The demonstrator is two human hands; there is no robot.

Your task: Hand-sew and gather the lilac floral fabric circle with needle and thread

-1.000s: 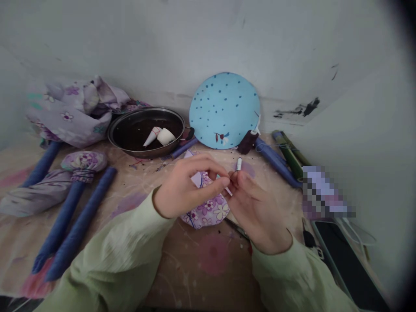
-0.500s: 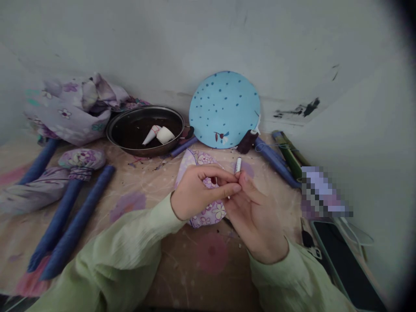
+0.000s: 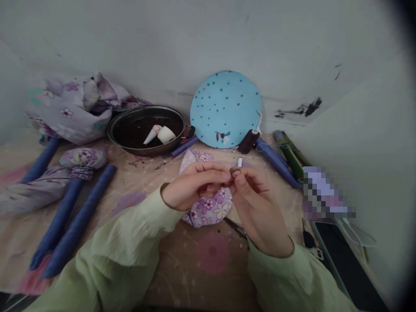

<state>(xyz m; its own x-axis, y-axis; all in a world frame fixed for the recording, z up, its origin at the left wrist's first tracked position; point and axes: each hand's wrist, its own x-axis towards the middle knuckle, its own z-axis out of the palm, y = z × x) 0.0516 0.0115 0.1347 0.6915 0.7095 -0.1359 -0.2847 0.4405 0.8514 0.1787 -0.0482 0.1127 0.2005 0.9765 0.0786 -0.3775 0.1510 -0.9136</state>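
My left hand (image 3: 195,184) and my right hand (image 3: 260,208) meet in front of me, fingertips pinched together. Whatever lies between them is too small to make out. Under my left hand lies a piece of lilac floral fabric (image 3: 211,208) with a dark line along its edge. Just beyond my right fingertips a small white cylinder (image 3: 239,162) shows, its lower part hidden by the fingers. Partly covered by my right hand, a pair of dark scissors or a similar tool (image 3: 235,226) rests on the table.
Behind stand a dark pan (image 3: 146,149) holding white pieces, a round blue dotted fan (image 3: 225,108) and a dark thread spool (image 3: 249,141). Blue wrapped rods (image 3: 82,221) and bundled floral cloth (image 3: 71,117) lie left. A phone (image 3: 347,264) lies right, near bamboo pieces (image 3: 287,156).
My right hand has turned, its fingers now curled up against the thumb. The left fingers have drawn slightly left and straightened, and more of the fabric and the dark tool shows.
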